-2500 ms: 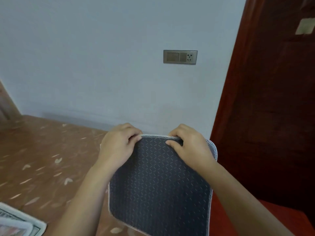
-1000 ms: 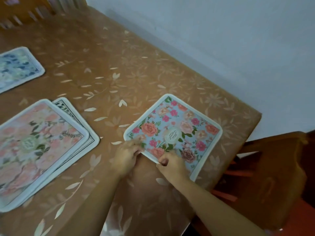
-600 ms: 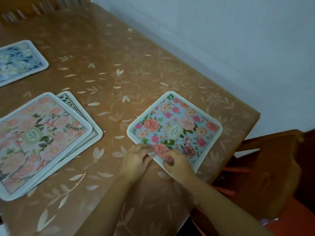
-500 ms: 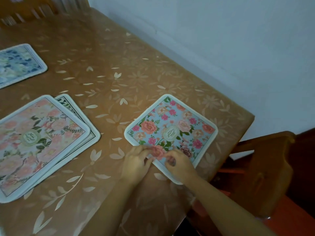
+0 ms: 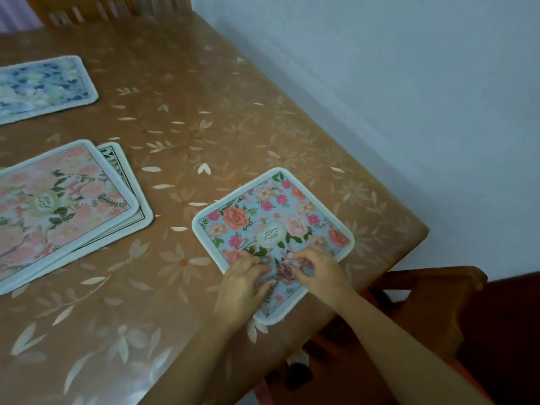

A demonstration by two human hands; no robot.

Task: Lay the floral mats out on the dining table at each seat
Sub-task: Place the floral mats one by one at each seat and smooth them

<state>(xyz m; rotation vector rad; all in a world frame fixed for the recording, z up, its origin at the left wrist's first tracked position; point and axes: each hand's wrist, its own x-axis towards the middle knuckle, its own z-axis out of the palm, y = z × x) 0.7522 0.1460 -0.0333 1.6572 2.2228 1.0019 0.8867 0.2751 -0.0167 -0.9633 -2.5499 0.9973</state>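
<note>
We see the blue floral mat (image 5: pixel 273 226) flat at the dining table's (image 5: pixel 204 127) corner. Left hand (image 5: pixel 244 285) and right hand (image 5: pixel 320 274) rest on its near end — bent fingertips pressing down.

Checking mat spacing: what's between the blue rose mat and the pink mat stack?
Nothing but bare leaf-print tablecloth lies between the blue rose mat and the pink mat stack, per the head view.

The one head-worn camera looks forward and steeply down from above the near edge of the brown dining table with a pale leaf pattern (image 5: pixel 204 127), close over it. It faces the table's far right corner, the pale blue wall (image 5: pixel 423 97) behind, and a reddish-brown wooden chair (image 5: pixel 438 302) at lower right.
</note>
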